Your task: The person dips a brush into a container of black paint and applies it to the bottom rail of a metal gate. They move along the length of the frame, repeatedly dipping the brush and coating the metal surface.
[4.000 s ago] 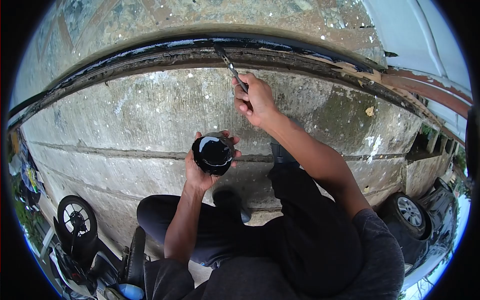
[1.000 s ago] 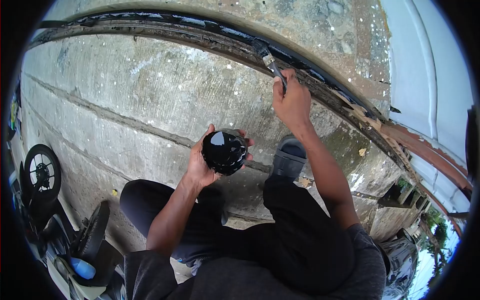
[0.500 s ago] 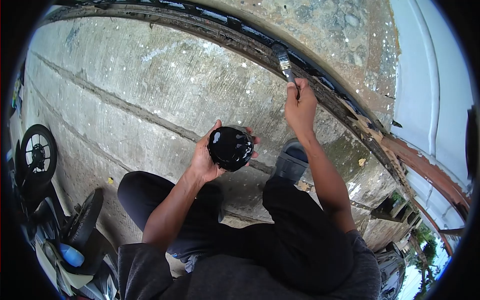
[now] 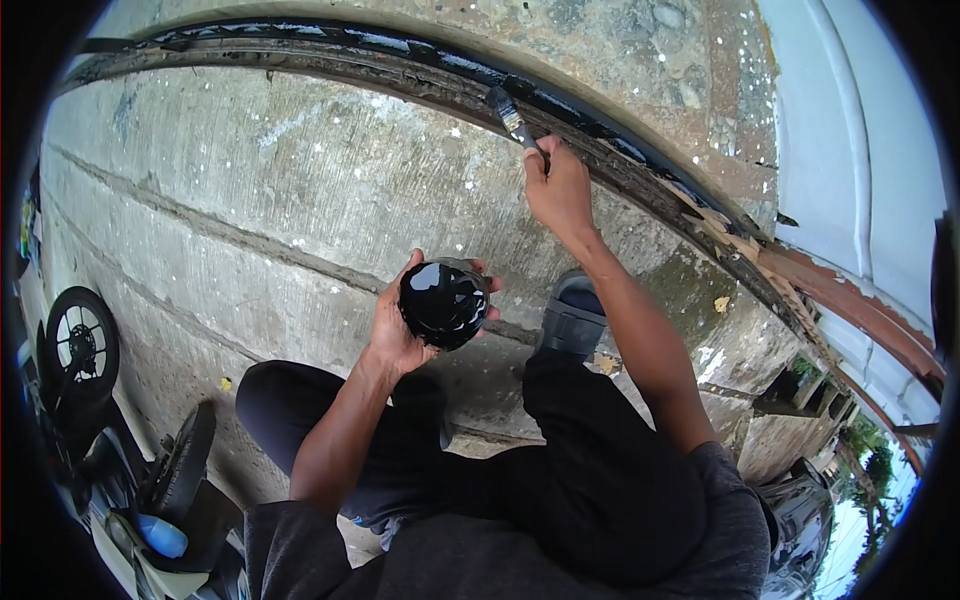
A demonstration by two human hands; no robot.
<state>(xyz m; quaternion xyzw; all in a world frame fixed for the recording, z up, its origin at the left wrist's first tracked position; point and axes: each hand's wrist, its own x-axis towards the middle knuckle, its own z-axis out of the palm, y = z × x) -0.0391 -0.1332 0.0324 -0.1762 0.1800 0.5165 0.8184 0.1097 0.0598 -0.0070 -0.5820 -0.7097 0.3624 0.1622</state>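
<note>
My left hand [image 4: 398, 325] is wrapped round a round container of glossy black paint [image 4: 444, 303], held above the concrete with its dark top facing me. In my right hand [image 4: 562, 190] is a paintbrush [image 4: 512, 117], gripped by its handle. Black coats the bristles, and the metal band is smeared. The brush tip overlaps the inner side of a long bar [image 4: 400, 45], which is partly covered in wet-looking black paint with paler patches. Alongside it runs a rough brown strip [image 4: 350, 68].
Paint-flecked concrete [image 4: 280, 180] with grooves lies under me. A motorcycle [image 4: 85, 345] with a black wheel is at the left. My sandalled foot [image 4: 573, 318] rests near the middle. A pale panel [image 4: 825, 150] and a reddish-brown beam [image 4: 850, 320] lie at the right.
My right hand and the brush have shifted left along the bar. The paint container has moved slightly left and tilted, its shine changing. The whole view has turned a little.
</note>
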